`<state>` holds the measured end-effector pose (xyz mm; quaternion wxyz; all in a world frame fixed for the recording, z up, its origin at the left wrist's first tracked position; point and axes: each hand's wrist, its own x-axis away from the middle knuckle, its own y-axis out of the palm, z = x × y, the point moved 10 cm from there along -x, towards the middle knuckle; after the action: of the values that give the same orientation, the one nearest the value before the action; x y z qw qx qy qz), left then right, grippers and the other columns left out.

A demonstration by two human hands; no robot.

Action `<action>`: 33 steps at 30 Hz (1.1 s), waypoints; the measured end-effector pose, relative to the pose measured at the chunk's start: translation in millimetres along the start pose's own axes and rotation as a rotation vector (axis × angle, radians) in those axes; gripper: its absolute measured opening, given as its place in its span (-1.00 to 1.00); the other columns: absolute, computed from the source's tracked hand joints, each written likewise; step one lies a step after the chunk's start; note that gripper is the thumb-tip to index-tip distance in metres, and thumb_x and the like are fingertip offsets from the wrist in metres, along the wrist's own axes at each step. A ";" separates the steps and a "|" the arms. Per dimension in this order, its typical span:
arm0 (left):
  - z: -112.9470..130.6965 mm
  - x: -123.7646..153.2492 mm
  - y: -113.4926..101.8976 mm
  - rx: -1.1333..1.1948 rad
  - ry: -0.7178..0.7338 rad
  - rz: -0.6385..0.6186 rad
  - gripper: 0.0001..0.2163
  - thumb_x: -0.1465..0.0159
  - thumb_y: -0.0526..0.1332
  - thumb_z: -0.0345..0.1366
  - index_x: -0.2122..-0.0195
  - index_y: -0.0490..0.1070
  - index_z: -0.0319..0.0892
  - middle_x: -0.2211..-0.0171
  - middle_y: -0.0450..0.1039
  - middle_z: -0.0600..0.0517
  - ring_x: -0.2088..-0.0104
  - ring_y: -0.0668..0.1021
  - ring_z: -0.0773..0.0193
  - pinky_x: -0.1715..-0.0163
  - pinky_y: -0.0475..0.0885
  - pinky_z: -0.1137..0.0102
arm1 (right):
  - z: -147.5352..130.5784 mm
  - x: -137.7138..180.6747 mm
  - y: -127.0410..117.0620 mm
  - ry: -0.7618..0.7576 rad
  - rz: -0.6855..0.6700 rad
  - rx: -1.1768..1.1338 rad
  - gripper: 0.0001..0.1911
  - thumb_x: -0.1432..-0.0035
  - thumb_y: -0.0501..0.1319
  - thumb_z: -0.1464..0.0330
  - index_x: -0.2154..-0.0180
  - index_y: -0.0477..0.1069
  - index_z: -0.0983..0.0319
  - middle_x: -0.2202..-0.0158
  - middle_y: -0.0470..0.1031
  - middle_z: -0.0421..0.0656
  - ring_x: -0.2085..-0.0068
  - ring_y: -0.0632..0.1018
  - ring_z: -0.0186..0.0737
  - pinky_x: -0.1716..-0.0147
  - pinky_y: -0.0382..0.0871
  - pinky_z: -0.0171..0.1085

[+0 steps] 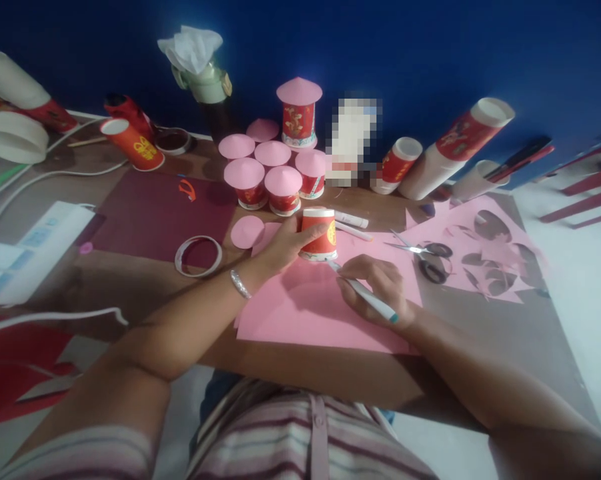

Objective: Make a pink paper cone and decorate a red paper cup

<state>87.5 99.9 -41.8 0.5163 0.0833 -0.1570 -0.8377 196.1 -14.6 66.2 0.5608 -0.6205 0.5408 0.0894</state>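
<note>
My left hand (291,239) is wrapped round a red paper cup (316,233) with a gold mark, which stands upside down over pink paper (290,320). Between the fingers of my right hand (375,283) is a white marker (373,301) with a teal end. Its tip is close to the cup's lower rim; whether they touch I cannot tell. Behind the cup, several red cups with pink cone tops (283,183) are grouped together, and one taller cup (299,120) rises at their back. A loose pink disc (248,232) lies left of my left hand.
Black-handled scissors (433,252) rest by cut pink scraps (503,257) on the right. A tape roll (198,256) lies on a maroon sheet (150,220). Stacked cups (460,143) lean near the blue wall. White cables and a white box (35,253) occupy the left side.
</note>
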 end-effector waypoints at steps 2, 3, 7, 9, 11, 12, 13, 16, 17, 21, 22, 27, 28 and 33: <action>0.3 -0.3 -0.1 -0.008 0.002 0.006 -0.67 -0.24 0.43 -0.06 0.06 0.51 -0.09 0.16 0.54 0.00 0.13 0.57 0.16 0.11 0.49 0.30 | 1.4 -0.2 -0.4 0.008 0.003 0.011 -0.86 -0.26 0.29 0.50 0.19 0.41 0.17 0.41 0.56 -0.20 0.44 0.60 -0.29 0.46 0.51 -0.34; 0.3 -0.4 -0.4 -0.015 0.001 0.011 -0.67 -0.23 0.43 -0.05 0.08 0.51 -0.09 0.17 0.53 0.01 0.14 0.57 0.16 0.11 0.49 0.30 | 2.1 -0.1 -0.3 0.013 0.004 0.015 -0.87 -0.26 0.28 0.49 0.19 0.41 0.17 0.41 0.56 -0.21 0.45 0.59 -0.30 0.47 0.51 -0.34; -0.8 -0.3 -1.3 -0.050 -0.004 0.024 -0.67 -0.20 0.44 -0.03 0.10 0.51 -0.06 0.18 0.54 0.01 0.17 0.57 0.15 0.17 0.48 0.31 | 3.9 0.2 1.4 0.023 -0.003 0.020 -0.86 -0.26 0.28 0.49 0.18 0.41 0.15 0.41 0.55 -0.22 0.43 0.59 -0.29 0.46 0.50 -0.34; -1.5 -0.1 -0.8 -0.058 -0.001 0.019 -0.66 -0.20 0.44 -0.03 0.09 0.51 -0.06 0.19 0.54 0.01 0.18 0.57 0.15 0.19 0.48 0.31 | 3.9 0.0 2.1 0.021 -0.007 0.016 -0.84 -0.26 0.28 0.50 0.17 0.42 0.16 0.40 0.55 -0.21 0.43 0.60 -0.29 0.46 0.50 -0.33; -2.2 0.0 -0.9 -0.052 0.002 0.020 -0.66 -0.21 0.43 -0.04 0.06 0.50 -0.06 0.19 0.55 0.01 0.18 0.58 0.15 0.19 0.48 0.30 | 3.3 -0.4 2.2 0.015 -0.009 0.014 -0.82 -0.25 0.27 0.52 0.16 0.41 0.16 0.40 0.55 -0.21 0.42 0.60 -0.28 0.45 0.50 -0.33; -2.2 0.0 -1.0 -0.044 0.004 0.022 -0.65 -0.22 0.43 -0.05 0.04 0.50 -0.05 0.18 0.56 0.01 0.18 0.59 0.15 0.18 0.48 0.30 | 3.0 -0.7 2.3 0.012 -0.011 0.019 -0.81 -0.24 0.28 0.53 0.15 0.41 0.17 0.40 0.55 -0.21 0.42 0.59 -0.28 0.45 0.50 -0.33; -2.2 0.2 -1.0 -0.034 0.005 0.025 -0.64 -0.22 0.43 -0.06 0.03 0.50 -0.05 0.16 0.56 0.01 0.17 0.59 0.15 0.17 0.49 0.30 | 2.7 -0.9 2.4 0.008 -0.012 0.026 -0.80 -0.24 0.28 0.54 0.15 0.41 0.17 0.41 0.55 -0.21 0.42 0.59 -0.29 0.45 0.50 -0.33; -1.6 0.8 1.2 -0.021 -0.008 0.015 -0.63 -0.22 0.44 -0.06 0.02 0.49 -0.06 0.14 0.56 0.01 0.15 0.60 0.15 0.16 0.50 0.29 | 1.6 -1.2 3.2 -0.008 -0.017 0.043 -0.79 -0.23 0.27 0.56 0.15 0.40 0.17 0.42 0.54 -0.23 0.43 0.59 -0.30 0.46 0.50 -0.34; -1.2 1.1 2.0 -0.023 -0.015 0.012 -0.63 -0.21 0.44 -0.04 0.03 0.49 -0.07 0.14 0.56 0.00 0.15 0.59 0.15 0.16 0.50 0.28 | 1.3 -1.0 3.8 -0.013 -0.019 0.044 -0.79 -0.24 0.27 0.56 0.15 0.40 0.16 0.41 0.53 -0.23 0.43 0.59 -0.30 0.46 0.50 -0.34; 1.1 2.0 3.3 -0.043 -0.024 0.010 -0.61 -0.20 0.43 -0.01 0.04 0.48 -0.08 0.16 0.55 -0.01 0.17 0.59 0.14 0.15 0.50 0.26 | -0.5 0.1 5.7 -0.040 -0.022 0.045 -0.77 -0.21 0.27 0.57 0.16 0.39 0.17 0.42 0.53 -0.22 0.44 0.58 -0.29 0.46 0.51 -0.32; 1.2 2.0 3.2 -0.046 -0.024 0.011 -0.61 -0.20 0.43 -0.01 0.04 0.47 -0.08 0.16 0.55 -0.01 0.17 0.59 0.14 0.15 0.50 0.26 | -0.8 0.4 6.1 -0.045 -0.023 0.048 -0.77 -0.20 0.28 0.58 0.16 0.39 0.18 0.42 0.53 -0.21 0.44 0.58 -0.29 0.46 0.51 -0.32; -2.1 1.4 0.8 -0.020 -0.023 0.019 -0.60 -0.21 0.45 -0.05 0.01 0.45 -0.07 0.12 0.55 -0.01 0.13 0.59 0.16 0.17 0.52 0.31 | 1.0 2.0 8.4 -0.038 -0.038 0.058 -0.76 -0.20 0.27 0.59 0.15 0.38 0.19 0.41 0.54 -0.19 0.44 0.57 -0.28 0.46 0.49 -0.31; -2.5 1.1 0.5 -0.021 -0.021 0.020 -0.60 -0.21 0.45 -0.05 0.01 0.45 -0.07 0.12 0.55 -0.01 0.13 0.59 0.16 0.17 0.52 0.31 | 1.5 2.2 8.5 -0.034 -0.039 0.060 -0.76 -0.21 0.26 0.58 0.15 0.38 0.18 0.41 0.54 -0.20 0.44 0.57 -0.28 0.45 0.49 -0.31; -2.9 0.3 0.2 -0.072 -0.024 0.019 -0.57 -0.21 0.44 -0.02 0.00 0.43 -0.10 0.13 0.56 -0.01 0.15 0.60 0.18 0.15 0.55 0.32 | 1.1 2.0 9.7 -0.033 -0.054 0.066 -0.79 -0.23 0.24 0.57 0.15 0.38 0.18 0.41 0.53 -0.21 0.43 0.57 -0.29 0.45 0.49 -0.32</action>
<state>88.5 99.1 -44.4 0.5249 0.0531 -0.1340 -0.8389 189.9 -12.8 58.6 0.5918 -0.6145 0.5174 0.0666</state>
